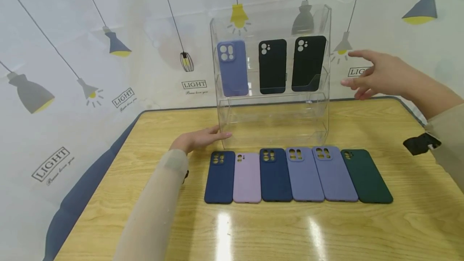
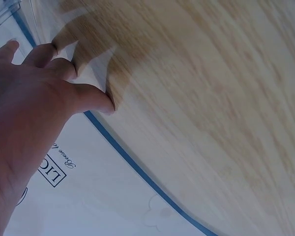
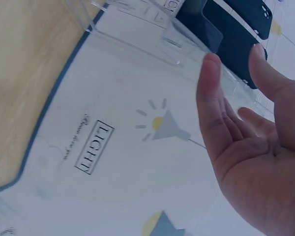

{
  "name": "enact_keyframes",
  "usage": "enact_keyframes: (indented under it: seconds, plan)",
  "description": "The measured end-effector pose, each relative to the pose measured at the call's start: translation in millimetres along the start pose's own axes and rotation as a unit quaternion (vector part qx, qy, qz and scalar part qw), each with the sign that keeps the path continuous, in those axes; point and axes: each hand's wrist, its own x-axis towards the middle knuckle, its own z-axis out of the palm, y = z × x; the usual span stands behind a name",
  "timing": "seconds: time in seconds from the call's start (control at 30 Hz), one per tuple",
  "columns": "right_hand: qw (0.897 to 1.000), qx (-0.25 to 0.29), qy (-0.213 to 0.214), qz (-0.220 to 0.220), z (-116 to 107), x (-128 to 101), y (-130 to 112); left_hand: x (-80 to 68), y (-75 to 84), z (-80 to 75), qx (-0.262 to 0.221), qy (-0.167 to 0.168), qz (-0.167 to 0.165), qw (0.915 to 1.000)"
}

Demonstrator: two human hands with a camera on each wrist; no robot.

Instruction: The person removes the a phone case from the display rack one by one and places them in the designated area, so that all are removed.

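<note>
The left hand [image 1: 195, 140] lies flat on the table [image 1: 398, 228], fingers straight, fingertips touching the lower left corner of the clear display stand [image 1: 272, 120]. The right hand [image 1: 377, 76] hovers open just beside the stand's right wall, palm toward it, holding nothing. Three phone cases stand in the stand; six phone cases [image 1: 297, 174] lie in a row on the table before it.

Wooden table [image 1: 398, 220]; six phone cases [image 1: 297, 174] in row; clear acrylic rack [image 1: 273, 126] behind.

acrylic rack [image 1: 273, 112] blocking centre, case row [image 1: 297, 176] before it, table [image 1: 409, 220] sides free
</note>
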Motion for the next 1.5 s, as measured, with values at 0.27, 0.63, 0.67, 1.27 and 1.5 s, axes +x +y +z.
enact_keyframes:
  seconds: [0.27,0.63,0.67,1.27,1.5]
  plan:
    - [0.996,-0.033,0.079,-0.028,-15,28,-37,3.4,-3.9,2.7,-0.001,0.004,-0.007,1.0000]
    - [0.996,-0.030,0.084,-0.020,-10,47,-68,3.9,-5.9,2.4,0.003,0.006,-0.011,0.9999]
    - [0.996,-0.031,0.084,-0.020,-9,49,-69,3.7,-5.5,2.2,0.004,0.006,-0.010,0.9999]
    - [0.990,-0.108,0.084,-0.023,2,61,-68,6.8,-4.8,0.5,-0.002,0.003,0.000,1.0000]
    - [0.987,-0.120,0.094,-0.044,10,53,-73,5.2,-3.9,1.4,0.001,0.006,-0.004,1.0000]
